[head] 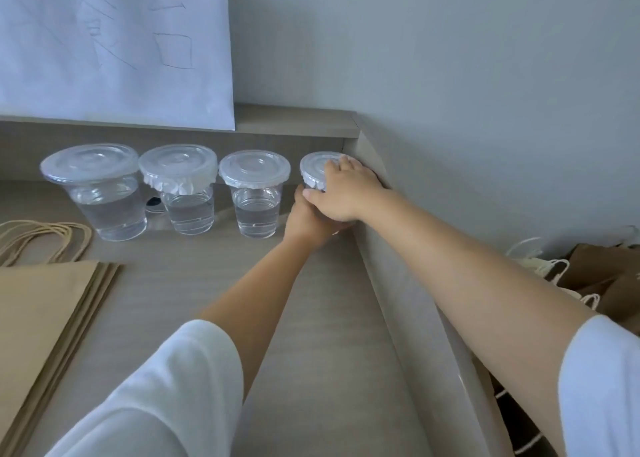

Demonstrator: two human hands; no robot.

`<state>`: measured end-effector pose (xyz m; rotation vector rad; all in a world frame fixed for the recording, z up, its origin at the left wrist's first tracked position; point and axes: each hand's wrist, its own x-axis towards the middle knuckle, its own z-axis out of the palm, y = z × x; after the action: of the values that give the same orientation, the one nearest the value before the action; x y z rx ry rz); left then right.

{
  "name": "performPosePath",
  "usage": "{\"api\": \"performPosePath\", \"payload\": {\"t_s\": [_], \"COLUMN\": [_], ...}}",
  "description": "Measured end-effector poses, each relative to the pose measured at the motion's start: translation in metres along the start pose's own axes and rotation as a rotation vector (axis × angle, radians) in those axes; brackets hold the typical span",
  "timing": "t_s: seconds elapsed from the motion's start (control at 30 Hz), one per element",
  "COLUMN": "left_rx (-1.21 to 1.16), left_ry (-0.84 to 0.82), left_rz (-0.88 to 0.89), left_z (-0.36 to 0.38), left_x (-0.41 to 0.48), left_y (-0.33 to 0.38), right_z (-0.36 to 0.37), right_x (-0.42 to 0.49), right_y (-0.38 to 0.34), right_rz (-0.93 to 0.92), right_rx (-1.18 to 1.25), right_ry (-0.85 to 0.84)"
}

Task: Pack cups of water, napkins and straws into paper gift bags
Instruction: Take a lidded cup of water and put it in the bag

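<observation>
The right hand (346, 193) lies over the flat clear lid of the far-right cup (313, 167), a clear plastic cup of water. Its fingers curl down over the rim and its thumb is at the lid's near edge. The left hand (308, 223) wraps round the same cup's wall from the near-left side, below the lid. Both hands are grasping this one cup. The hold is probably doubled because water sloshes and the lid may not be pressed fully home.

This cup stands last in a row of four along the far edge of the pale wood-grain desk (311, 318), tucked under a low shelf (294, 121) and right beside the desk's right side panel. That tight corner likely forces the reach from above and from the left. The other three lidded clear cups (255, 204) stand to its left, each part full. White paper, apparently a napkin, shows under at least two lids.

At the near left lies a flat stack of brown paper gift bags (45, 311) with twisted cord handles (41, 238), none yet opened. More brown bags (595, 280) sit lower at the right, beyond the panel. I see no straws.
</observation>
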<state>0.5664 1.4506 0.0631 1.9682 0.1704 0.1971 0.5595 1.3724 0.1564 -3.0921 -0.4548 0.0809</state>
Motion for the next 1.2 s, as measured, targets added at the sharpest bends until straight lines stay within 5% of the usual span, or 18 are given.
{"api": "performPosePath", "payload": {"t_s": [0.33,0.6,0.87,1.0,1.2], "left_rx": [0.288,0.272,0.258,0.321,0.286], "left_ry": [0.133,0.183,0.311,0.193,-0.167], "left_rz": [0.056,-0.021,-0.019,0.066,0.107], "left_z": [0.009,0.004,0.022,0.053,0.128], "left_x": [-0.043,-0.204,-0.373,-0.421,-0.439], "left_y": [-0.023,-0.003,0.021,0.019,0.005], "right_z": [0.009,0.018,0.045,0.056,0.089], "right_x": [-0.067,-0.213,-0.357,-0.400,-0.423], "right_y": [0.005,0.012,0.042,0.082,0.157], "right_rz": [-0.088,-0.237,-0.418,-0.330,-0.136], "right_rx": [-0.017,-0.001,0.289,0.528,0.508], "right_ry": [0.053,0.097,0.356,0.158,-0.204]}}
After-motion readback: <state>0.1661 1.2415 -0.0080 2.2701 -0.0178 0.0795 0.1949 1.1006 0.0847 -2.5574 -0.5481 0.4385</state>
